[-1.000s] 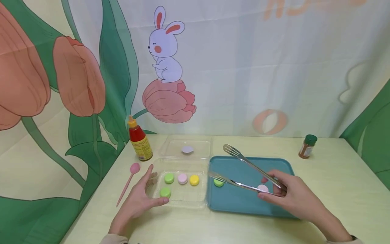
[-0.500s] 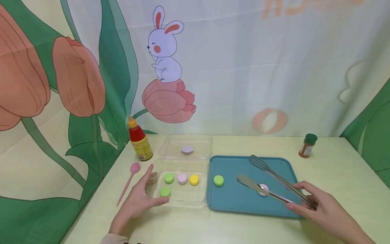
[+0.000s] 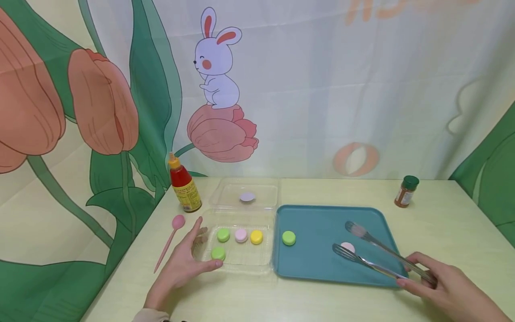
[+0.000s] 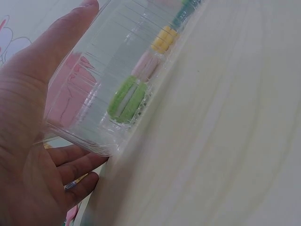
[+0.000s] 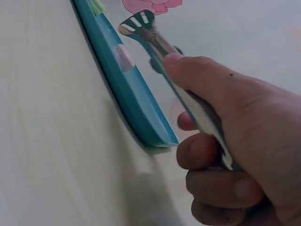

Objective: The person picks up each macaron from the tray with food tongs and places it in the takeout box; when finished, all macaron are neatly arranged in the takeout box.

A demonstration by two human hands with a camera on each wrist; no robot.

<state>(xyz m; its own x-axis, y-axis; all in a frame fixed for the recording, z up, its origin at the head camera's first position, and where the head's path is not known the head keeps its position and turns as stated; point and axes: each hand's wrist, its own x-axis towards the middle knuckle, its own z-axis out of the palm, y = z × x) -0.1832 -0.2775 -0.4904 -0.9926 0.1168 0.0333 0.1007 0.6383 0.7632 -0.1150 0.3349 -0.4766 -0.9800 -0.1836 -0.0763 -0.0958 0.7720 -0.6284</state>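
My left hand [image 3: 187,259] rests at the left front corner of a clear plastic container [image 3: 247,264], its thumb straight along the front rim and its other fingers by the left side. Inside are two green macarons [image 3: 223,235], a pink macaron [image 3: 241,235] and a yellow macaron [image 3: 256,237]. My right hand [image 3: 446,284] grips metal serving tongs [image 3: 386,250] near their joined end. Their slotted arms stand apart over the right part of a blue tray [image 3: 314,264]. A pink macaron [image 3: 348,247] shows between the tong tips, and a green macaron [image 3: 289,238] lies at the tray's left.
The container's raised lid [image 3: 225,197] lies folded back behind it. A red sauce bottle [image 3: 185,190] and a pink spoon [image 3: 173,232] are on the left. At the back right stands a green-capped spice jar [image 3: 406,192]. A printed curtain [image 3: 301,98] hangs behind the table.
My right hand has drawn the tongs right and toward the front, so their tips left the green macaron's side and now flank the pink one. The left hand has stayed still.
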